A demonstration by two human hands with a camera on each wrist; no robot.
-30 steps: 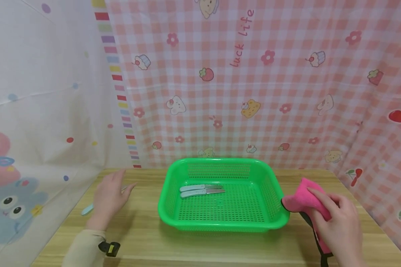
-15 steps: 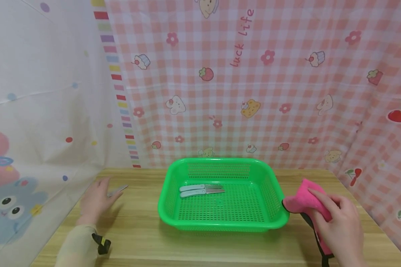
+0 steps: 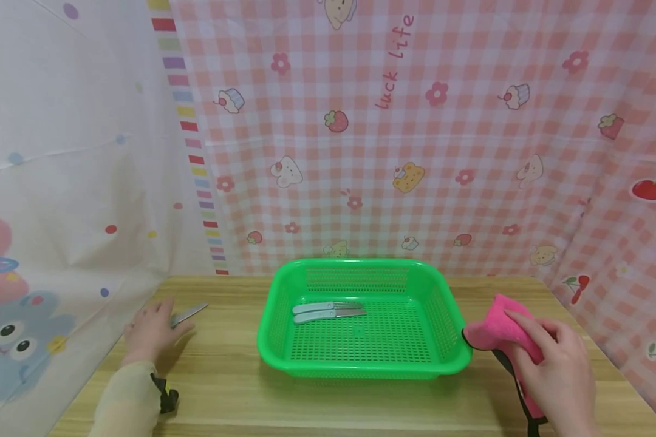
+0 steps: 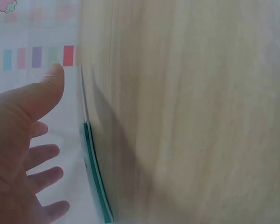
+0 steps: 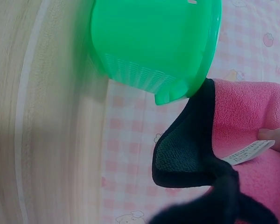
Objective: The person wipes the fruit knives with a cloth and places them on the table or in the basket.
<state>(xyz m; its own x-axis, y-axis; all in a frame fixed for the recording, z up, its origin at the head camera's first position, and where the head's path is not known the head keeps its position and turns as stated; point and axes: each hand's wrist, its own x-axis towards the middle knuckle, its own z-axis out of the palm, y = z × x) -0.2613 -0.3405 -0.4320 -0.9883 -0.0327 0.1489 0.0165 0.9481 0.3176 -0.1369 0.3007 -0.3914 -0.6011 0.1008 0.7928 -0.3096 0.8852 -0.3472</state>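
Note:
My left hand (image 3: 152,331) hovers over the left part of the table, its fingers spread around a knife (image 3: 188,314). In the left wrist view this knife (image 4: 97,177) lies on the wood, with a teal handle and thin blade; the hand (image 4: 23,121) appears apart from it. From the head, the hand hides the handle. My right hand (image 3: 560,364) grips a pink cloth (image 3: 505,325) with black edging, beside the basket's right end. A white label (image 5: 249,152) shows on the cloth in the right wrist view. Two pale-blue-handled knives (image 3: 317,315) lie in the green basket (image 3: 361,367).
The basket stands mid-table on the wooden table (image 3: 224,394). A pink checked curtain (image 3: 361,152) hangs behind it, and a white printed sheet (image 3: 76,182) closes the left side. A black strap (image 3: 166,394) is around my left wrist.
My left hand has shifted left and lowered along the knife, from its blade toward its handle, baring the blade. The right hand with the cloth stays nearly still.

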